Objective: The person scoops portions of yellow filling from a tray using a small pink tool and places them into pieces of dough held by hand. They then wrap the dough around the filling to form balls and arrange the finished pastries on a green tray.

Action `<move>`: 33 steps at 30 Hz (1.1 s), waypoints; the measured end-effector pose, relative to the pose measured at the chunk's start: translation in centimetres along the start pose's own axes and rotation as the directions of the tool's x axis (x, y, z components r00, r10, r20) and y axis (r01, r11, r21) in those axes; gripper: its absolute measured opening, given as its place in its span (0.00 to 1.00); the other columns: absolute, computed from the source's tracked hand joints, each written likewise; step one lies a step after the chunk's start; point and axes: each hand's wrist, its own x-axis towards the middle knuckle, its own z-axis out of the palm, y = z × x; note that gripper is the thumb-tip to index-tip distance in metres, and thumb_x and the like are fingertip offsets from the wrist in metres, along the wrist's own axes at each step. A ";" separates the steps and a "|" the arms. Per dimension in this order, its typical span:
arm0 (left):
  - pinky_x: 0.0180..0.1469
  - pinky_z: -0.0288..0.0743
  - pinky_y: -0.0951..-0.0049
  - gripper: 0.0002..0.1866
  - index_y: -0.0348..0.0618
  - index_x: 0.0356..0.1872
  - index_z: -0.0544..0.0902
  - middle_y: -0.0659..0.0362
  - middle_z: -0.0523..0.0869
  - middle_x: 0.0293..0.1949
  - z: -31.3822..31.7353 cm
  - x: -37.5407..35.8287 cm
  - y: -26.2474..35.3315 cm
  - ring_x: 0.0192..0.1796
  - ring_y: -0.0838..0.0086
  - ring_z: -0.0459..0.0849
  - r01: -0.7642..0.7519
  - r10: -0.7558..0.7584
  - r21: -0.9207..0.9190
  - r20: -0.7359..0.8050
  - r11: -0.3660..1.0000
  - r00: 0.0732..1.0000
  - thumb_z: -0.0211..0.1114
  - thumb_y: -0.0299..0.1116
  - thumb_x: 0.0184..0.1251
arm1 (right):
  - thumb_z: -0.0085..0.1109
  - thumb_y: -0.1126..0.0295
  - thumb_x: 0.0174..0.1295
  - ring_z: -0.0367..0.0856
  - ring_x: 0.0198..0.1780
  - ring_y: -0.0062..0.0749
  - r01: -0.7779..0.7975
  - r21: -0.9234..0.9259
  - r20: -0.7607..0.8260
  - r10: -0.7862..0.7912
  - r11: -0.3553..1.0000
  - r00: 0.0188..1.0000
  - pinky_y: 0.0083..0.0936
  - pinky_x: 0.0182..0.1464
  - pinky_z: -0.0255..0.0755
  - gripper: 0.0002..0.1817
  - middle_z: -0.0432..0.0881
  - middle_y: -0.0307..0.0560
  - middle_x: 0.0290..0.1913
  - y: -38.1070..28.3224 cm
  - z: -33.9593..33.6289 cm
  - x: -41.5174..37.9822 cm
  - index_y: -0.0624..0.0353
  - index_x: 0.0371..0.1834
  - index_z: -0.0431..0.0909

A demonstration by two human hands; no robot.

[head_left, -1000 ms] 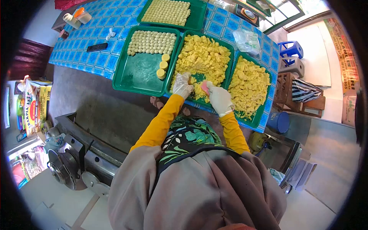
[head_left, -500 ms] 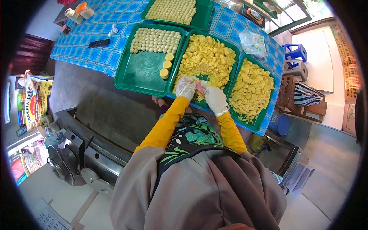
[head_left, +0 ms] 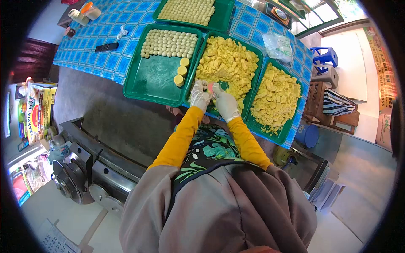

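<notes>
My left hand (head_left: 200, 97), in a thin clear glove, is closed at the near edge of the middle green tray (head_left: 189, 93). Beside it my right hand (head_left: 226, 103), in a white glove, has its fingers bent inward. Between the two hands a small pink round thing (head_left: 210, 87) is gripped; its kind is mostly hidden by the fingers. Crumbly yellow dough (head_left: 230, 59) fills most of that tray. In the left green tray (head_left: 156, 80), several flat yellow discs (head_left: 179, 80) stand in a column below rows of small pale dough balls (head_left: 168, 43).
A third green tray (head_left: 249, 122) of yellow crumbs (head_left: 276, 97) lies to the right. Farther back is another tray of pale balls (head_left: 185, 12). A plastic bag (head_left: 277, 47), remote control (head_left: 106, 47) and jars (head_left: 79, 17) rest on the blue tablecloth (head_left: 90, 52).
Both hands have moved left with the pink thing, closer to the middle tray's left rim. The pink thing has turned, and its rounded side shows more. Discs and balls stay in place.
</notes>
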 end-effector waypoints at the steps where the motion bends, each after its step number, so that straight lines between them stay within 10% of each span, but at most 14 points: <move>1: 0.41 0.78 0.71 0.30 0.39 0.55 0.78 0.54 0.84 0.47 0.2 0.0 -0.2 0.46 0.69 0.82 -0.065 0.065 0.005 -0.017 0.998 0.998 0.73 0.18 0.45 | 0.51 0.66 0.68 0.84 0.39 0.62 0.045 0.003 -0.013 -0.045 0.999 0.999 0.54 0.41 0.76 0.16 0.85 0.63 0.35 0.2 0.4 0.1 0.51 0.57 0.78; 7: 0.42 0.78 0.72 0.30 0.34 0.59 0.78 0.52 0.83 0.50 0.2 -0.4 0.1 0.47 0.69 0.82 -0.010 0.017 -0.486 0.011 0.874 1.000 0.70 0.17 0.49 | 0.50 0.69 0.66 0.84 0.40 0.62 0.040 0.049 -0.082 -0.036 0.998 0.996 0.53 0.42 0.76 0.15 0.85 0.62 0.36 -1.0 2.4 0.7 0.52 0.52 0.80; 15: 0.60 0.75 0.68 0.32 0.32 0.65 0.76 0.47 0.81 0.62 -0.2 -0.4 -0.3 0.60 0.62 0.81 0.043 0.019 -0.487 0.122 0.872 0.992 0.66 0.20 0.52 | 0.54 0.62 0.70 0.84 0.46 0.60 -0.026 0.158 0.148 0.002 0.987 0.989 0.44 0.48 0.78 0.17 0.86 0.62 0.43 0.8 -1.2 -1.5 0.55 0.58 0.82; 18: 0.59 0.76 0.66 0.31 0.34 0.64 0.78 0.43 0.81 0.61 -0.3 -0.4 0.1 0.58 0.58 0.82 -0.003 0.045 -0.352 0.109 0.936 0.993 0.67 0.21 0.53 | 0.56 0.62 0.70 0.84 0.48 0.58 -0.023 0.146 0.176 -0.003 0.989 0.984 0.40 0.50 0.78 0.17 0.86 0.61 0.46 2.1 -3.2 -2.6 0.55 0.57 0.83; 20: 0.54 0.79 0.64 0.30 0.46 0.65 0.80 0.44 0.81 0.58 -1.4 -0.6 1.9 0.58 0.55 0.83 -0.258 0.213 0.240 0.196 0.936 0.957 0.66 0.23 0.56 | 0.57 0.63 0.68 0.86 0.46 0.52 -0.038 0.066 0.158 0.027 0.997 0.987 0.40 0.47 0.78 0.15 0.87 0.60 0.43 2.3 -4.4 -3.5 0.54 0.54 0.85; 23: 0.57 0.77 0.60 0.30 0.60 0.64 0.82 0.43 0.78 0.57 -1.1 -0.3 4.3 0.59 0.50 0.82 -0.252 0.095 0.594 0.283 0.764 0.954 0.67 0.29 0.55 | 0.59 0.64 0.66 0.85 0.41 0.53 0.001 -0.185 0.082 0.015 0.983 0.997 0.42 0.43 0.77 0.13 0.85 0.58 0.37 2.8 -3.2 -3.8 0.50 0.49 0.86; 27: 0.53 0.78 0.54 0.16 0.53 0.48 0.85 0.43 0.77 0.52 -1.2 -0.2 4.5 0.54 0.48 0.82 -0.345 0.195 0.636 0.295 0.691 0.935 0.69 0.35 0.56 | 0.61 0.63 0.59 0.80 0.35 0.54 0.084 -0.526 -0.317 -0.287 0.846 0.904 0.43 0.31 0.69 0.12 0.79 0.49 0.35 -0.7 -4.7 -3.3 0.47 0.46 0.83; 29: 0.51 0.78 0.54 0.14 0.51 0.45 0.83 0.43 0.77 0.51 -1.4 -0.3 3.9 0.52 0.48 0.82 -0.373 0.246 0.595 0.286 0.712 0.926 0.69 0.37 0.57 | 0.63 0.64 0.58 0.81 0.33 0.52 0.066 -0.470 -0.356 -0.257 0.880 0.898 0.43 0.32 0.70 0.09 0.81 0.50 0.31 -0.7 -3.9 -1.2 0.53 0.40 0.83; 31: 0.49 0.79 0.53 0.14 0.48 0.42 0.82 0.44 0.77 0.51 -1.5 -0.4 3.5 0.51 0.48 0.83 -0.398 0.297 0.558 0.266 0.728 0.917 0.69 0.39 0.57 | 0.66 0.66 0.56 0.83 0.32 0.49 -0.113 0.400 -0.040 0.141 0.909 0.989 0.41 0.35 0.72 0.08 0.83 0.52 0.27 1.7 0.0 1.7 0.58 0.33 0.83; 32: 0.48 0.79 0.53 0.15 0.47 0.43 0.81 0.44 0.78 0.49 -1.3 -0.4 3.6 0.50 0.49 0.83 -0.365 0.264 0.574 0.254 0.733 0.930 0.69 0.40 0.57 | 0.66 0.74 0.53 0.78 0.23 0.29 -0.081 0.451 -0.096 0.139 0.889 0.986 0.27 0.27 0.71 0.04 0.78 0.46 0.20 1.5 0.7 2.7 0.61 0.27 0.80; 33: 0.48 0.79 0.53 0.17 0.46 0.44 0.81 0.45 0.78 0.48 -1.1 -0.3 3.5 0.49 0.49 0.83 -0.327 0.230 0.588 0.236 0.739 0.944 0.70 0.42 0.56 | 0.66 0.74 0.53 0.78 0.23 0.29 -0.075 0.452 -0.092 0.131 0.889 0.987 0.27 0.27 0.71 0.04 0.78 0.46 0.20 1.3 0.8 3.0 0.61 0.27 0.80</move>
